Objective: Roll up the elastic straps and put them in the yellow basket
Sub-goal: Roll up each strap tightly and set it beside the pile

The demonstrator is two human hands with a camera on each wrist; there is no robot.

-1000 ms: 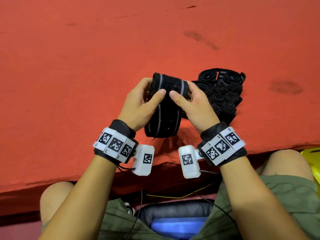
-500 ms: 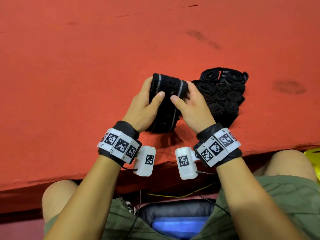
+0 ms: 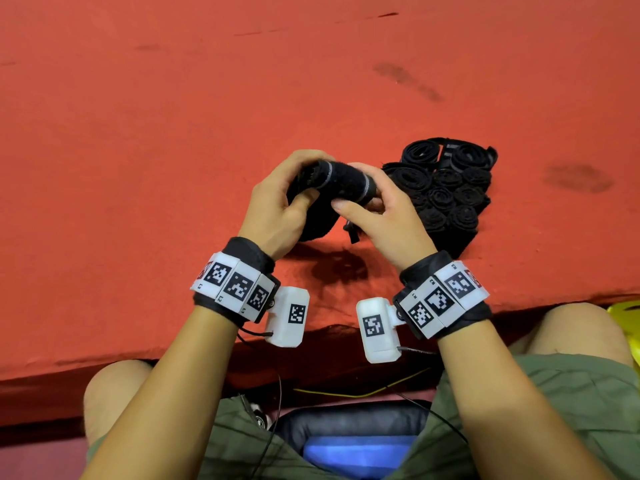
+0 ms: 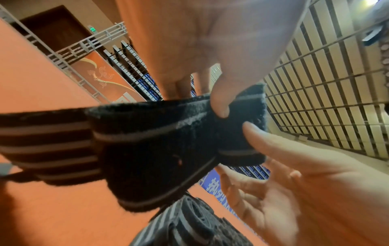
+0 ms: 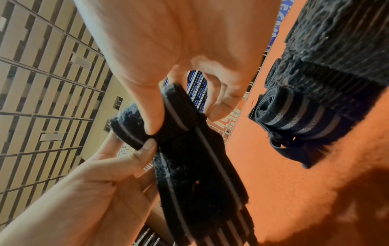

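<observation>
Elastic strap, black with grey stripes, is held above the red table, its top end folded over into a thick roll between both hands, the loose tail hanging down toward the table edge. Just beside it on the right, a pile of rolled straps lies on the red surface. Left hand curls round the roll's left end, thumb pinching the fold. Right hand pinches the right end between thumb and fingers. A sliver of yellow basket shows at the far right edge, well apart from the strap
</observation>
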